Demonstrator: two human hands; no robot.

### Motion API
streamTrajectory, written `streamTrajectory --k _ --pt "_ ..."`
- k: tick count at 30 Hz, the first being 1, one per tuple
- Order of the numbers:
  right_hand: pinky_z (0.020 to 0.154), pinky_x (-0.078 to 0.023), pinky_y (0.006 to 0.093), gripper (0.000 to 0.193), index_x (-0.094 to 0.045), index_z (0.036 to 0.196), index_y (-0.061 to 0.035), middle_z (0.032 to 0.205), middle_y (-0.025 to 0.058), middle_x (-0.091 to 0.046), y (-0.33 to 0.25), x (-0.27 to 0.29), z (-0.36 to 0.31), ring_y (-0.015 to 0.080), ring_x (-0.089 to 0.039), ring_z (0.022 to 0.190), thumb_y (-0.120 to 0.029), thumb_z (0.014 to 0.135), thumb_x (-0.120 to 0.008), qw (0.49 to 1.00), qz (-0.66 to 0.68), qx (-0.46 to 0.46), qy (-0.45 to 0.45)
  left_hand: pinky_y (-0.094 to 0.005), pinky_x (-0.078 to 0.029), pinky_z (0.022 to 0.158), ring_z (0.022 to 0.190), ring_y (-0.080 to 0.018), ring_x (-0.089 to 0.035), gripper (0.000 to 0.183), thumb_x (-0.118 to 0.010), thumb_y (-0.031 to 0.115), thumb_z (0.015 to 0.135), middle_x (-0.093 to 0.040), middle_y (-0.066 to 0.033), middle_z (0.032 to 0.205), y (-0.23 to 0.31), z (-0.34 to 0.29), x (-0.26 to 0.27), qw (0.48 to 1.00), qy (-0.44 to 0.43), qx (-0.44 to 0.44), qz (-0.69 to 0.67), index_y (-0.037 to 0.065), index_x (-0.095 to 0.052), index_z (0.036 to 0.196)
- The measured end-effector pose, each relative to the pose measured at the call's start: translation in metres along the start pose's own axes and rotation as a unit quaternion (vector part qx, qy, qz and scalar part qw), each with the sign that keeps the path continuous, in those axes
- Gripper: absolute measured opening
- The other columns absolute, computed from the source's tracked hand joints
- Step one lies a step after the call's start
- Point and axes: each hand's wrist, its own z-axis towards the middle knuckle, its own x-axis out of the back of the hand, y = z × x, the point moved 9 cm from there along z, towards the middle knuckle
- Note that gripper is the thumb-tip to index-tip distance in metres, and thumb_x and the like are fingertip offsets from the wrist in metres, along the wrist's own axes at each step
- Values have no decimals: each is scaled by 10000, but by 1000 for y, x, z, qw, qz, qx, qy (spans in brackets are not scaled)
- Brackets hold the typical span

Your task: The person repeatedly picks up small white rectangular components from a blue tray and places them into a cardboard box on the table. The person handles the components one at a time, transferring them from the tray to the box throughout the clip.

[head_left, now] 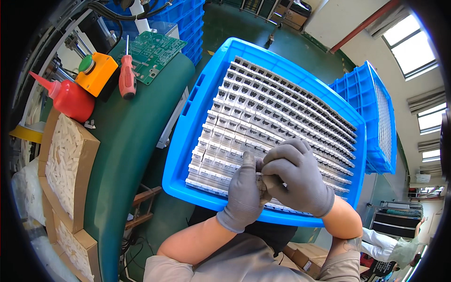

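Both my hands wear grey gloves and meet over the near part of a blue plastic crate (188, 188). My left hand (242, 195) is closed with its thumb pointing up. My right hand (298, 178) bends its fingers in against it, the fingertips pinched together. Between them a small part shows only in slivers, too covered to name. Below the hands, the crate holds many rows of small white plastic housings (225, 136). Dark pieces sit in the housings of the far rows, while the nearest rows look mostly white.
On the green bench (117, 164) at left lie a circuit board (157, 49), a red-handled screwdriver (127, 77), a red squeeze bottle (70, 98) and a yellow box with a green button (96, 73). Cardboard boxes (80, 183) hold small white parts. Another blue crate (371, 113) stands behind; a person (399, 246) is far right.
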Motion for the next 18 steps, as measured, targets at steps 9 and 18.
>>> streamTrajectory --k 9,18 --pt "843 -478 414 153 -643 881 -107 966 52 -645 30 14 10 281 -614 907 -41 794 -750 994 80 -47 49 -246 -349 437 498 -114 -450 516 -314 527 1110 -539 -44 694 3 -2 2 998 -37 -10 43 96 -544 943" --pt "929 -488 444 45 -701 842 -62 969 83 -676 144 -19 38 317 -633 1002 -105 847 -716 985 -77 -127 83 -262 -287 413 473 -118 -350 509 -351 524 1105 -405 -29 620 1 -1 -2 998 -58 -16 17 88 -491 882"
